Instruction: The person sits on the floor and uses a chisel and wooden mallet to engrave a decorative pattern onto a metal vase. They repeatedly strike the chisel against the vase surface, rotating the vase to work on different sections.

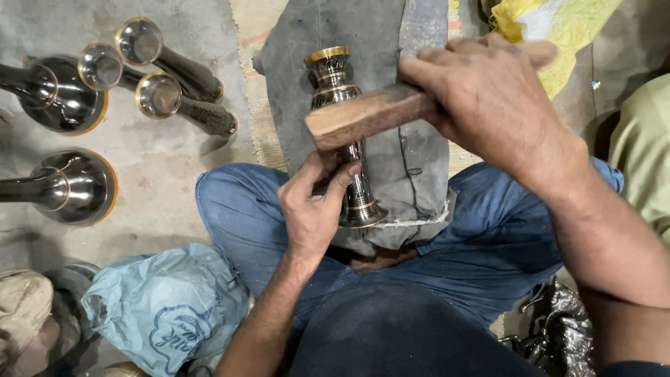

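At the centre of the frame a dark engraved metal vase (347,132) with gold bands lies on a grey cloth pad (377,42) over the person's lap. The left hand (314,206) closes its fingers and thumb around the vase's lower stem, just above the flared base. The right hand (492,98) is wrapped tight around a wooden mallet (366,115), whose blunt end crosses the vase's middle. Similar dark vases (167,70) lie on the floor at upper left, and a pale blue plastic bag (167,307) sits at lower left.
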